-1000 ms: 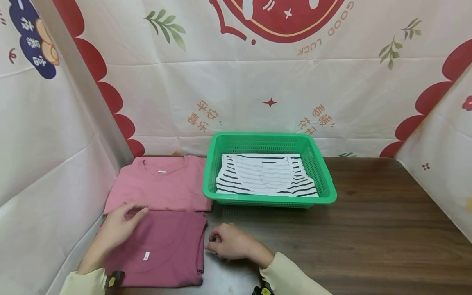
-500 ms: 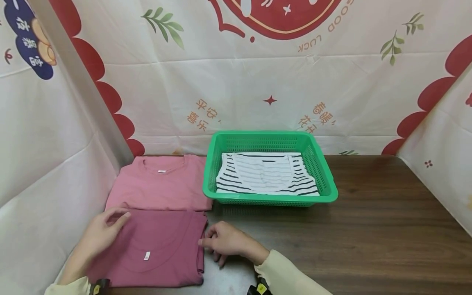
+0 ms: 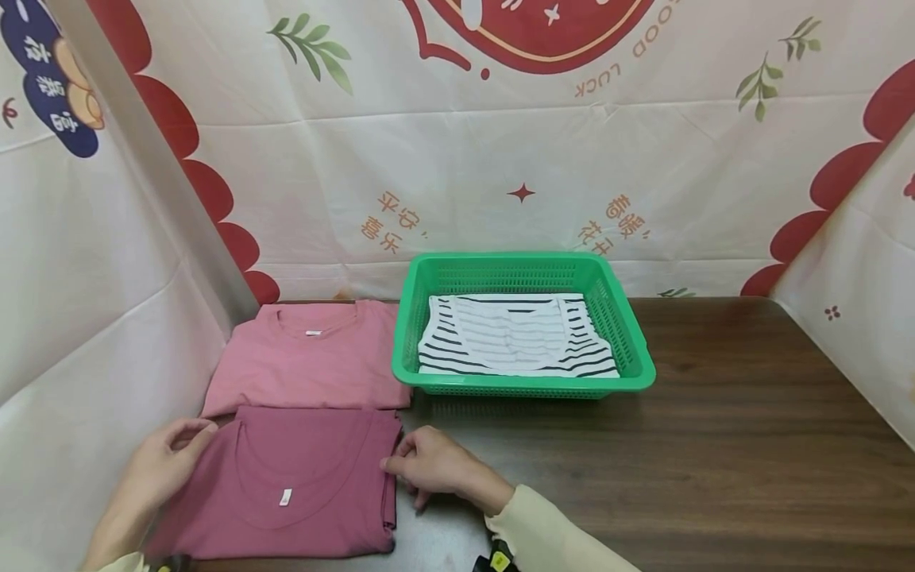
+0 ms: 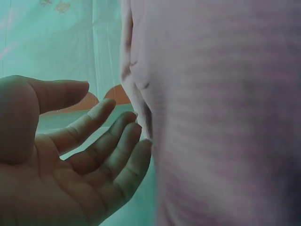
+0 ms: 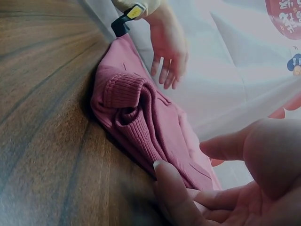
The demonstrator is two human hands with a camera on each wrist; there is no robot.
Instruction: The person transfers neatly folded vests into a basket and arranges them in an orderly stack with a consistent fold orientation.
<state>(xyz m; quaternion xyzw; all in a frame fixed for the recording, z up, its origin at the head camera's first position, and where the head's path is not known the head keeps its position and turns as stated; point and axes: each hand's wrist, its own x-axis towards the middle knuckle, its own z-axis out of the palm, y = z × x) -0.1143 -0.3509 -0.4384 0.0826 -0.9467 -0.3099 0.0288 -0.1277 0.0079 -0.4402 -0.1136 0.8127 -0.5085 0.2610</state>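
Observation:
A folded dark-pink knit top (image 3: 314, 453) with a scoop neck and a small white label lies at the front left of the table. At its left edge is my left hand (image 3: 150, 477), fingers loosely bent, thumb apart; in the left wrist view the fingertips reach the cloth's edge. My right hand (image 3: 443, 465) is at the opposite edge, its thumb over the cloth in the head view. The right wrist view shows ribbed cuffs (image 5: 124, 92) tucked in the folds, with a wide gap between thumb and fingers. Behind lies a folded lighter pink T-shirt (image 3: 307, 369).
A green plastic basket (image 3: 525, 384) holding a folded black-and-white striped top (image 3: 511, 338) stands at the back middle. Brown wooden table (image 3: 715, 429) extends to the right. White printed cloth (image 3: 465, 159) hangs behind and along both sides.
My left hand has moved left and toward me, off the top's upper surface to its left edge. My right hand has shifted slightly left, onto the top's right edge.

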